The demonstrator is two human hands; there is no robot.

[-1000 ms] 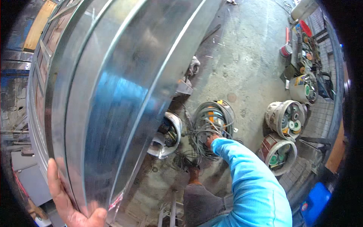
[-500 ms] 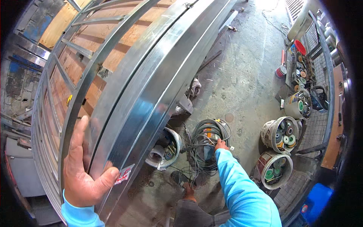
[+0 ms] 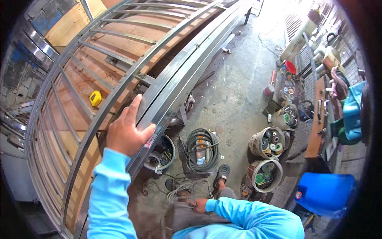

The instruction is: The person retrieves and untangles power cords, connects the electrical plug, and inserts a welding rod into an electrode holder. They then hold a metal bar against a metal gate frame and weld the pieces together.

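Observation:
My left hand [image 3: 128, 133] lies over the near edge of the long metal bars [image 3: 169, 95], thumb and fingers apart. The bars run along the side of a metal frame [image 3: 115, 85] with many crossbars. Low by my knees, my right hand [image 3: 201, 205] is closed on loose loops of thin grey cable [image 3: 179, 196], whose ends I cannot trace. Ahead of my feet on the floor sits a thick dark coil of cable [image 3: 188, 152], with an orange and grey thing [image 3: 204, 148] inside its ring.
A yellow tape measure [image 3: 95, 98] lies on the wood boards beneath the frame. Under the bars stands a bucket of tools [image 3: 172, 148]. To the right are buckets of grinding discs [image 3: 251, 145], [image 3: 280, 181] and a blue plastic container [image 3: 326, 193].
My right hand has drawn back from the thick coil toward my knees, and now has thin cable loops in it. My left hand still rests on the bars. The view has shifted and shows more.

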